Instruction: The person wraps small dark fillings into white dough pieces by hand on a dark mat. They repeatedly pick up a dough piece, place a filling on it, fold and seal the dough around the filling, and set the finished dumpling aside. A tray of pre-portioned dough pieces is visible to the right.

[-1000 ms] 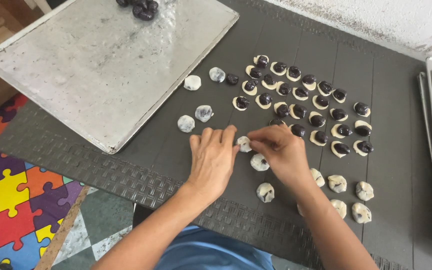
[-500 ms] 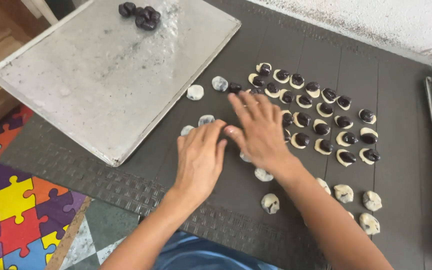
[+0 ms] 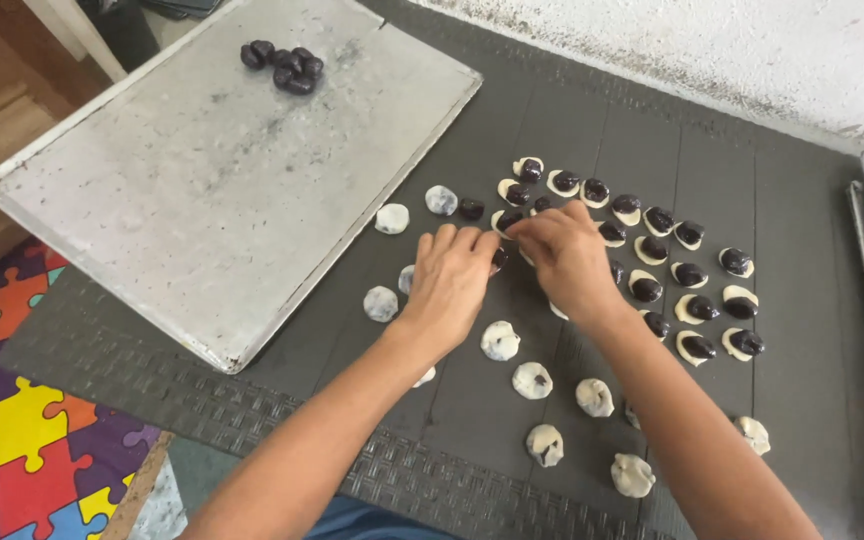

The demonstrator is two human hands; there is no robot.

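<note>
My left hand [image 3: 449, 283] lies flat and palm down on the dark mat [image 3: 802, 330] covering the surface, fingers spread loosely over a dark filling ball [image 3: 499, 259] at its fingertips, and my right hand [image 3: 564, 258] meets it there with its fingertips pinched together, though I cannot tell what they grip. The ball is roundish, so no long axis shows. Beyond lie rows of dough discs topped with dark filling [image 3: 697, 307], plain discs [image 3: 532, 380] nearer me, and a metal tray [image 3: 182, 220] to the left.
</note>
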